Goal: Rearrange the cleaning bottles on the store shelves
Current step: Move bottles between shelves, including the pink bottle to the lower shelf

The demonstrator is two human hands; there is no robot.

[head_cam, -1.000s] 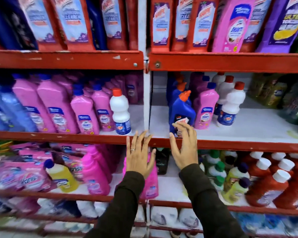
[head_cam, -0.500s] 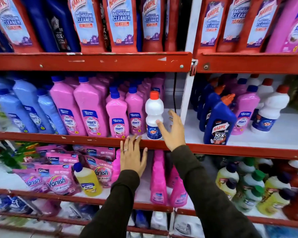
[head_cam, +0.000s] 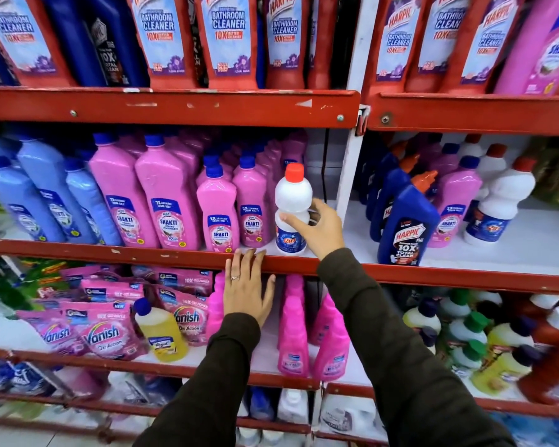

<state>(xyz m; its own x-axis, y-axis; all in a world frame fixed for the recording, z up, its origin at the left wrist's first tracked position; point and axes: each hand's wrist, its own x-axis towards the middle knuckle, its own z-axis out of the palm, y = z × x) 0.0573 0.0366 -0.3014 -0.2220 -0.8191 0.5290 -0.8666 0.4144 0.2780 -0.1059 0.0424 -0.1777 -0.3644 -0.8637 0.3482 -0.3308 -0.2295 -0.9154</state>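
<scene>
Right hand (head_cam: 320,229): fingers (head_cam: 292,220) wrap the waist of the Rin bottle (head_cam: 292,209), thumb in front, the rest behind.
Rin bottle: upright on the middle shelf (head_cam: 307,253), near its front edge.
Left of the fingers: Shakti bottles (head_cam: 218,211), in rows running back.
Right of the fingers: upright post (head_cam: 352,140), then the Harpic bottle (head_cam: 404,227).
Left hand (head_cam: 247,290): fingertips (head_cam: 249,253) on the shelf's front lip, below and left of the Rin bottle.

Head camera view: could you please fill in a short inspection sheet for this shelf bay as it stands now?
Surface: middle shelf, white board, red lip.
Job's things: white Rin bottle upright beside pink Shakti bottles; more white bottles in the right bay.
Clutter: yellow bottle among Vanish pouches.
Hands: right hand wrapped round the Rin bottle; left hand open at the shelf lip.
Cables: nothing seen.
Surroundings: Harpic bottles above.
</scene>
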